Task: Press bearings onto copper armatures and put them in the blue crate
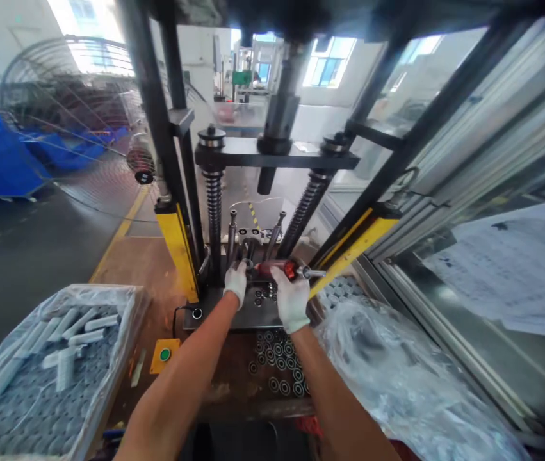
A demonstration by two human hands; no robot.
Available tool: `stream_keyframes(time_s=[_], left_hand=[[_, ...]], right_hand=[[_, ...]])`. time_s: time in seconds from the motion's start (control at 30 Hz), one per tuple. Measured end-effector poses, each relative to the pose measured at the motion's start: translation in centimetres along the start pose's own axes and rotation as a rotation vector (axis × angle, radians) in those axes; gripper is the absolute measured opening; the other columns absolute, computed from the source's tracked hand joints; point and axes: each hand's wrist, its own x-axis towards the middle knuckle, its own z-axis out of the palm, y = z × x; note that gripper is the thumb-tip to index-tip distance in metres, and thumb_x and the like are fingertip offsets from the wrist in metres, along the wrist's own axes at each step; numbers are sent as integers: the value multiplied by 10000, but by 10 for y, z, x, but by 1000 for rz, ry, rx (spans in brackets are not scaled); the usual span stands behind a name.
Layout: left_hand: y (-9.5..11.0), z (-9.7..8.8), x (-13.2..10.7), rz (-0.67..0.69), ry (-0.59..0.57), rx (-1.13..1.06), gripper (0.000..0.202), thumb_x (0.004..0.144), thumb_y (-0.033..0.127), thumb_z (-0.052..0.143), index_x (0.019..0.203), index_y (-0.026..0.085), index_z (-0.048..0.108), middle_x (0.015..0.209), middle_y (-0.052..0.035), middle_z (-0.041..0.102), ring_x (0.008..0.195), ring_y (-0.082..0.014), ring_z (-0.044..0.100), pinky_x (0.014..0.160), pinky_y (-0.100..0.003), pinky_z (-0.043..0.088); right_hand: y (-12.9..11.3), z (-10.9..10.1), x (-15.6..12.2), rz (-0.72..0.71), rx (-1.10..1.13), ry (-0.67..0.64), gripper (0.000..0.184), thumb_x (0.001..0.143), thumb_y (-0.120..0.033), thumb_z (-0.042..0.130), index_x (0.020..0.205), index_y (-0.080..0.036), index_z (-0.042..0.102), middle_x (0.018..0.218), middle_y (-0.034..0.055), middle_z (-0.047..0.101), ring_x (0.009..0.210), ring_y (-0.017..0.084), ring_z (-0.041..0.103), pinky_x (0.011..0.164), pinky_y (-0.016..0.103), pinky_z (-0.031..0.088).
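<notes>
My right hand (292, 298), in a white glove, grips a tool with a red handle and a metal shaft (285, 269) that lies crosswise over the press bed. My left hand (235, 283), also gloved, sits at the tool's near end beside a small metal part (248, 263), partly hidden by the fingers. I cannot tell whether it holds that part. Both hands are above the dark steel press bed (253, 310), between two upright pins (232, 237). Several loose bearings (276, 365) lie on the wooden bench below my wrists.
Black guard posts and spring-wrapped columns (213, 218) rise around the bed under a steel crossbar (276, 153). A plastic-lined tray of metal rollers (61, 365) stands at the left, a plastic-covered box (397, 365) at the right, and a green button (164, 354) on the bench.
</notes>
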Motion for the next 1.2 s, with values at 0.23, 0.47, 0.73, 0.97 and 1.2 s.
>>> stream_keyframes(time_s=[0.23,0.47,0.73,0.97,1.2], left_hand=[[-101,-136,-113,73,-218,275,327,816,375,590,1034,164,712,1098,-113,722,1035,-255,660,972,-396,499],[-154,-239,-137,387,208,1015,436,810,324,555,1199,147,643,1266,-184,571,1246,-383,484,1051,-553,415],[-176,-247,-139,327,218,950,492,834,293,524,1314,186,506,1344,-152,507,1287,-315,477,1070,-497,429],[-159,-253,-142,325,188,923,533,786,234,574,1306,151,495,1353,-163,527,1293,-280,481,1113,-436,383],[-126,-242,-147,139,156,1185,618,749,251,657,1334,150,486,1417,-194,443,1306,-347,400,1075,-481,372]], right_hand=[[30,30,17,-83,-107,24,492,737,-430,685,1126,-150,573,981,64,698,874,211,640,893,388,510],[-16,50,40,101,-935,-262,420,829,-485,606,1048,-128,634,999,182,699,1034,329,646,920,407,470],[-33,87,80,114,-1222,-524,598,828,-478,651,1269,-106,495,1167,198,648,1083,315,636,913,369,478],[16,36,-20,-34,-791,-362,761,814,-542,621,1411,-134,384,1122,139,683,1052,305,647,906,390,488],[146,-42,-210,207,-1041,-1063,600,854,-451,477,1296,-52,549,1300,227,588,1235,330,553,1042,418,420]])
